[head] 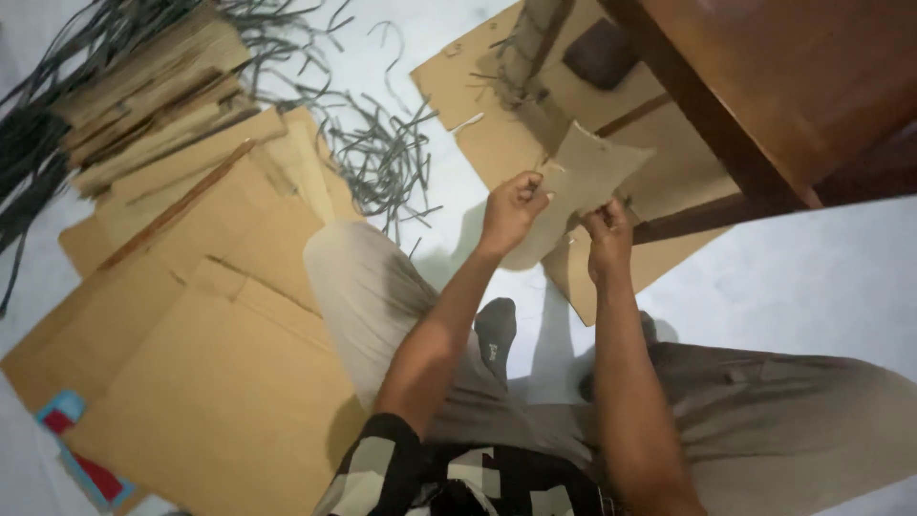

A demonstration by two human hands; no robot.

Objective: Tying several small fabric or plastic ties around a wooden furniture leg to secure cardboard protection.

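I sit on the floor holding a small piece of brown cardboard [585, 177] up in front of me. My left hand [513, 208] pinches its left edge near the top. My right hand [608, 239] grips its lower right part. The piece is tilted, with a curved lower edge. Beneath it on the floor lie larger flat cardboard sheets [497, 134]. My legs in grey trousers [382, 296] stretch out below my arms.
A big spread of flattened cardboard [220, 382] covers the floor at left, with a stack of cut strips [153, 86] and loose grey strips [382, 153] beyond. A brown wooden table [793, 76] stands at the upper right. A dark sock [496, 330] lies between my legs.
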